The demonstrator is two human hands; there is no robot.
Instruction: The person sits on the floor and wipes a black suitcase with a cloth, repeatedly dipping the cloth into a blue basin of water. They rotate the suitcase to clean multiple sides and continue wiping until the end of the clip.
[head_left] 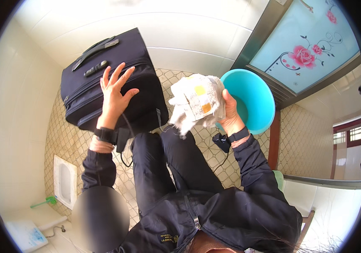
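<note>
A bunched white cloth (pixel 198 99) with yellow and orange squares hangs in my right hand (pixel 232 116), whose thumb presses its right side. Beside and partly behind that hand stands a turquoise bucket (pixel 254 101). My left hand (pixel 116 95) is held over the front of a black soft-sided suitcase (pixel 108 80), fingers spread and nothing in them; whether it touches the suitcase I cannot tell. A dark handle (pixel 95 68) shows on the suitcase near my fingertips. The fingers under the cloth are hidden.
A squat toilet (pixel 65 181) is set in the tiled floor at the left, with a green brush (pixel 49 200) near it. A glass door with pink roses (pixel 304 55) stands at the far right. Cabled dark devices (pixel 221 142) hang at my wrists.
</note>
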